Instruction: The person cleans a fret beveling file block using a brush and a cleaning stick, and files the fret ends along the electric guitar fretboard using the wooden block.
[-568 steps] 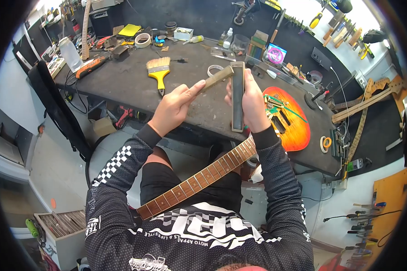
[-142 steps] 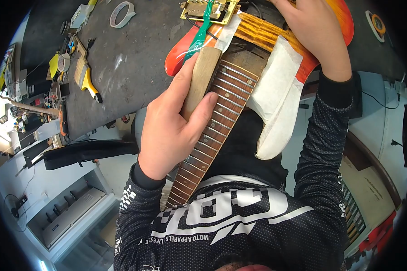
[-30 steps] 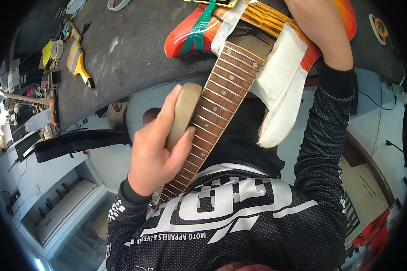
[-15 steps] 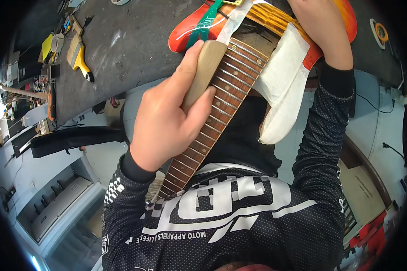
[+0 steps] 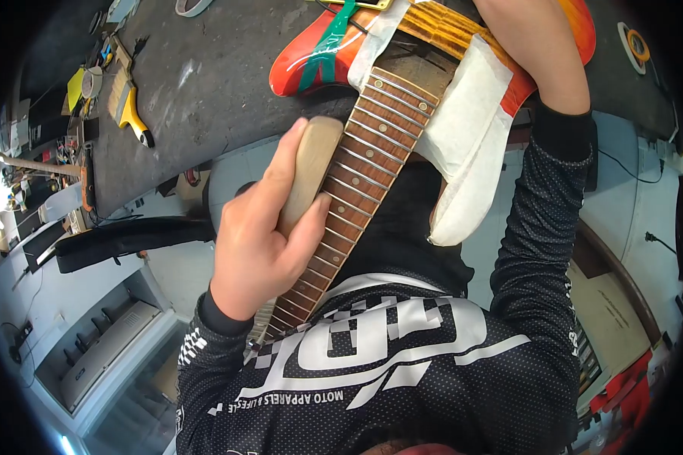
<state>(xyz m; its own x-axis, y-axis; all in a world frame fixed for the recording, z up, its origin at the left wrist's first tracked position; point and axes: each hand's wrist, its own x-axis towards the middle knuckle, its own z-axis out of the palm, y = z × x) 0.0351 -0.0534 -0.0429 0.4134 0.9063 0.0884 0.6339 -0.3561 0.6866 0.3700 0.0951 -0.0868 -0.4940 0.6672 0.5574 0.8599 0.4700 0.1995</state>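
Observation:
My left hand (image 5: 262, 235) grips a worn wooden block (image 5: 311, 171), fingers on its far side and thumb on its near side. The block lies along the left edge of a guitar's fretted neck (image 5: 376, 152), over the middle frets. My right hand (image 5: 520, 26) is over the red-orange guitar body (image 5: 307, 61); its fingers are cut off by the top edge. Pale masking tape (image 5: 470, 114) covers the body beside the neck's end, and green tape (image 5: 326, 49) crosses the upper horn. The neck slants down towards my shirt.
On the dark workbench (image 5: 212, 91) lie a yellow-handled brush (image 5: 129, 110), a white tape roll (image 5: 193, 6) and, at the right, more tape rolls (image 5: 636, 47). A long black case (image 5: 133, 243) stands beyond the bench's left edge. Tools crowd the far left.
Over the last second my left hand and the block went up the neck towards the body, then back down. Since the earliest frame, the guitar body has come beside me, and my right hand has left the long tool.

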